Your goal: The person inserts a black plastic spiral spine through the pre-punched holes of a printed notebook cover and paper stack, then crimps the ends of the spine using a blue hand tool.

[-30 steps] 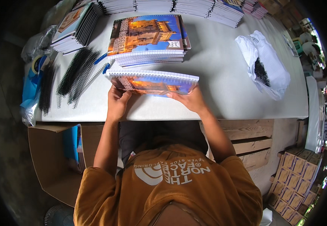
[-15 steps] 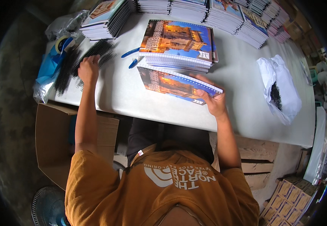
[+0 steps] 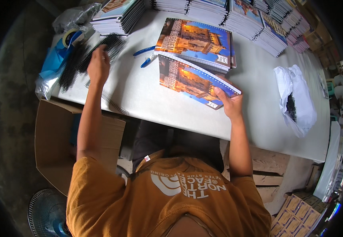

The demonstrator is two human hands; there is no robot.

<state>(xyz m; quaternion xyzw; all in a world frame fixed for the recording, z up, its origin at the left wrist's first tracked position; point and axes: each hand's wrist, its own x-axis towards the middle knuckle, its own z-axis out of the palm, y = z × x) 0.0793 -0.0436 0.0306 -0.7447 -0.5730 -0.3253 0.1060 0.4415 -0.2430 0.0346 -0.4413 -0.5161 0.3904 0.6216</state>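
My right hand (image 3: 233,102) grips the right end of a punched notebook (image 3: 191,85), its cover showing a lit tower against a blue sky. The notebook is tilted up, with a row of holes along its upper long edge. Just behind it lies a stack of matching notebooks (image 3: 197,41). My left hand (image 3: 99,65) is over a pile of black spiral binding coils (image 3: 74,71), fingers curled together; what they hold, if anything, is hidden. One loose coil (image 3: 114,103) stretches from under my left wrist toward the table's front edge, slightly blurred.
Two blue pens (image 3: 145,57) lie left of the stack. Tape (image 3: 68,37) and blue plastic sit at the left edge. Bound notebooks (image 3: 244,23) line the back. At right is a white bag (image 3: 296,100) with black coils inside. A cardboard box (image 3: 56,138) stands below the table's left side.
My left hand has shifted slightly right across the coil pile. One coil now stretches out nearer the front edge. The notebook in my right hand has turned, its cover showing more.
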